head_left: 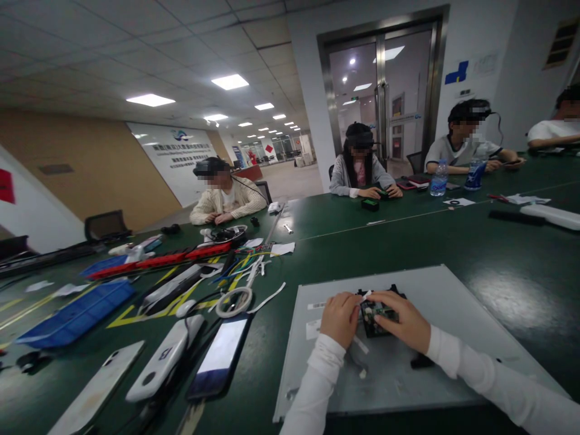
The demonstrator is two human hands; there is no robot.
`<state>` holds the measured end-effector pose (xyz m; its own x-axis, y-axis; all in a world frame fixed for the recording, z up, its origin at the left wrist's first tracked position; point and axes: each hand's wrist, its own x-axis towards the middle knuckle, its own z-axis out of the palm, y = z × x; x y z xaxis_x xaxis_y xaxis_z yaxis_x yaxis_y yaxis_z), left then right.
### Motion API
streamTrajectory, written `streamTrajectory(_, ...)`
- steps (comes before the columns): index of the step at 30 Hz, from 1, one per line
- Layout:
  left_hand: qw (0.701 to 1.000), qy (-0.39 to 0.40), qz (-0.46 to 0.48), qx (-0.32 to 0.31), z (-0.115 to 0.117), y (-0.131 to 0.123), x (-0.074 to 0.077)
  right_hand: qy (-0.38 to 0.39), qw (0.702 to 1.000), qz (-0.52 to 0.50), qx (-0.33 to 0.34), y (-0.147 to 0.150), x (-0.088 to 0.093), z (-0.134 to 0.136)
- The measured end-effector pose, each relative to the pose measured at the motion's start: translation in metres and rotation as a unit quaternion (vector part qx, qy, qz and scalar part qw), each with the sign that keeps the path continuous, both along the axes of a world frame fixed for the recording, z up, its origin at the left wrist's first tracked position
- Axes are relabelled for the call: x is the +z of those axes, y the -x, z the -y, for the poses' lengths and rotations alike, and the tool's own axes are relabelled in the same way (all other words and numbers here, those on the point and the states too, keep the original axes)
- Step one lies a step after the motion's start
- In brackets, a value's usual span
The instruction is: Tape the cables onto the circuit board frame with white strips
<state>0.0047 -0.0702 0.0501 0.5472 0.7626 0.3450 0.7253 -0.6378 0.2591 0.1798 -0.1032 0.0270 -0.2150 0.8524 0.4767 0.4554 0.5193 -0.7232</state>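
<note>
A circuit board in a black frame point(370, 325) lies on a large grey metal panel point(457, 308) in front of me. My left hand point(339, 317) is at the frame's left edge, its fingers closed in a pinch on a small white piece point(366, 295). Across the board from the right reaches my right hand point(405, 317), with its thumb over the board and its fingertips meeting the white piece at the far edge. Both hands partly cover the board. Below it, a grey cable with a white plug point(362, 373) rests on the panel, and a black part point(421, 361) sits under my right wrist.
Left of the panel lie a lit phone point(222, 350), a white device point(165, 359), another phone point(97, 386), a tape roll point(234, 302) and a blue tray point(77, 314). Wires and a red power strip point(167, 260) are beyond. Several people sit across the green table point(326, 248).
</note>
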Motion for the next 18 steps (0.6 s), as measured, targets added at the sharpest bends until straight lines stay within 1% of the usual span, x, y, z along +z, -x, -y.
streamTrajectory(4, 1.000, -0.006, 0.008, -0.004, -0.001, 0.001, -0.001, 0.018, 1.000, -0.022, 0.000, -0.003, 0.001, -0.004)
streamTrajectory(8, 0.999, 0.004, 0.033, 0.003, -0.004, 0.003, -0.004, 0.021, 0.998, -0.053, -0.016, -0.009, 0.004, -0.014)
streamTrajectory(12, 0.995, 0.031, 0.095, 0.016, -0.009, 0.007, -0.010, 0.051, 0.995, -0.077, -0.041, -0.015, 0.003, -0.034)
streamTrajectory(15, 0.986, 0.051, 0.155, 0.029, -0.015, 0.011, -0.016, 0.065, 0.994, -0.081, -0.041, -0.019, 0.000, -0.048)
streamTrajectory(18, 0.973, 0.077, 0.210, 0.051, -0.021, 0.014, -0.023, 0.066, 0.994, -0.075, -0.041, -0.023, -0.006, -0.057)
